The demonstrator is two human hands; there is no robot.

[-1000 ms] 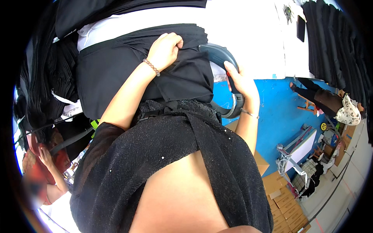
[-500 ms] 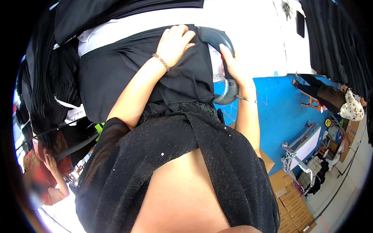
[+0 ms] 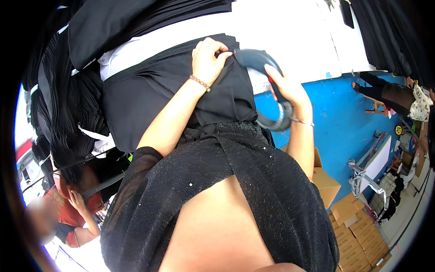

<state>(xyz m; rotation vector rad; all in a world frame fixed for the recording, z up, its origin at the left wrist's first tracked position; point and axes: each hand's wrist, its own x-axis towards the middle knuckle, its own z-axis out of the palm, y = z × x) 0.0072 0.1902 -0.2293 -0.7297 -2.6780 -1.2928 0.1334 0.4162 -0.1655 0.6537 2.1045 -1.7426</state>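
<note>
A piece of black cloth [image 3: 149,95], apparently a garment, lies over the table edge and hangs toward my lap. On its upper right part, my left hand [image 3: 208,61] has thumb and forefinger pinched together at the cloth. My right hand [image 3: 292,88] is wrapped round the handle of a dark grey hand-held suction tool [image 3: 257,58] with a red button. From the handle's lower end a ribbed hose [image 3: 277,124] curves back toward the cloth. The tool's narrow nozzle points left, just beside my left fingertips; whether it touches the cloth I cannot tell.
More black cloth [image 3: 104,27] is heaped at the far left, and pleated black pieces [image 3: 385,36] hang at the far right. A dark phone [image 3: 346,13] lies on the white table [image 3: 290,31]. Cardboard boxes [image 3: 358,235] stand lower right. Another person [image 3: 81,204] is at lower left.
The left fingers, earlier spread loosely on the cloth, now pinch it. The tool's nozzle has come to beside those fingertips. The whole view has shifted a little.
</note>
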